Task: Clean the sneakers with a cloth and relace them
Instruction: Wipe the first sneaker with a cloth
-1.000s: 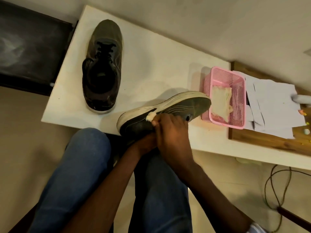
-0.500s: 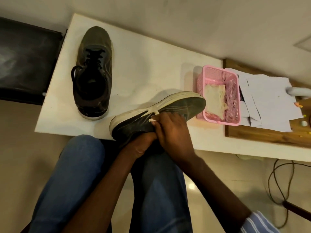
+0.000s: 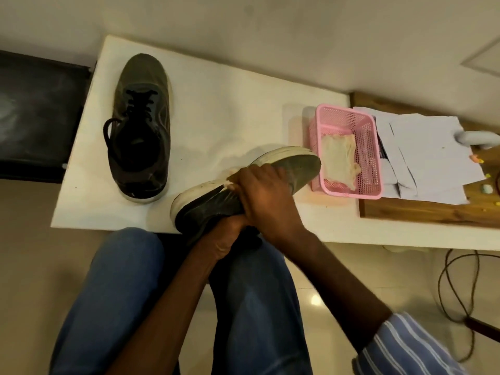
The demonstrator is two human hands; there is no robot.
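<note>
- Warm, dimmish indoor light is tinting everything yellow.
- The held sneaker (image 3: 243, 182) is casting a soft shadow across the white table (image 3: 230, 104).
- Glare spots are shining on the floor tiles (image 3: 315, 300).
- Wide-angle distortion is bending the edges; the right hand (image 3: 265, 196) is looking slightly motion-blurred.

**Colours on and around the white surface**

The surface (image 3: 230, 109) is white. Near its left edge a sneaker (image 3: 140, 125) is dark olive-grey with black laces (image 3: 139, 102). The second sneaker (image 3: 295, 166) is grey-green with an off-white sole. The basket (image 3: 343, 117) is pink, its cloth (image 3: 339, 155) cream. The jeans (image 3: 113, 288) are blue; the sleeve (image 3: 405, 347) has blue and white stripes.
</note>
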